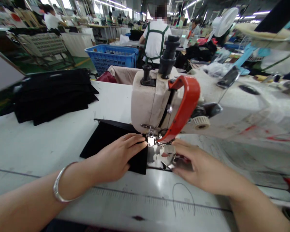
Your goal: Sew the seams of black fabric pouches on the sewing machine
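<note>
From the sewing machine's presser foot [151, 141], fabric panel [102, 137] at nine o'clock, fabric stack [53, 96] at ten, plastic crate [107, 59] beyond at eleven.

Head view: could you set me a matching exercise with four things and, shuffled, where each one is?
1. Left hand
2. Right hand
3. Stack of black cloth
4. Blue basket

A. Beyond the far edge of the white table
B. To the right of the presser foot
C. On the white table, toward its far left
D. On a black cloth piece, left of the presser foot

Pairs: 1-D, 2-B, 3-C, 4-A
</note>
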Available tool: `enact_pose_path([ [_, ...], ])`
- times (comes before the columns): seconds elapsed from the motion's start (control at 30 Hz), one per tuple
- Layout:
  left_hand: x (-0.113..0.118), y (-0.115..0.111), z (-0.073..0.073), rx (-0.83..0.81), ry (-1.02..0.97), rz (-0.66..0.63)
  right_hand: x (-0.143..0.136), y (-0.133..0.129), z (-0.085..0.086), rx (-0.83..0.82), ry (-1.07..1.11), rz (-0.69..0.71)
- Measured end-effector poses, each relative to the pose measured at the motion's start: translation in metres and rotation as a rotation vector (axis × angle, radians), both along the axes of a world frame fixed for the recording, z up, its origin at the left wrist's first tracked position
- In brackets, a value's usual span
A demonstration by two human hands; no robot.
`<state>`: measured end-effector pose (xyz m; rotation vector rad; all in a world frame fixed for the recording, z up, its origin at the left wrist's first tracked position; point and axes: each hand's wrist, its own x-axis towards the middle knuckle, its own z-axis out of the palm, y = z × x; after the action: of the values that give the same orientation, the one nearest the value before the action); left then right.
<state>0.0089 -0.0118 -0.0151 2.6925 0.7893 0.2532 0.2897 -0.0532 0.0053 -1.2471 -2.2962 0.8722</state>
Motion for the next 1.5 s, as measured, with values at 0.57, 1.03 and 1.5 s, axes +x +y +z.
enact_pose_path([
  [0.57, 0.004, -0.012, -0.009, 0.377, 0.189, -0.188, -0.042, -0.022, -0.030, 0.297, -0.131, 0.250],
  [1.03, 0.009, -0.001, -0.005, 0.452, 0.109, -0.201, -0.048, -0.017, -0.030, 0.229, -0.133, 0.224],
  [1.5, 0.013, 0.007, -0.003, 0.540, 0.085, -0.176, -0.049, -0.015, -0.027, 0.275, -0.223, 0.169],
])
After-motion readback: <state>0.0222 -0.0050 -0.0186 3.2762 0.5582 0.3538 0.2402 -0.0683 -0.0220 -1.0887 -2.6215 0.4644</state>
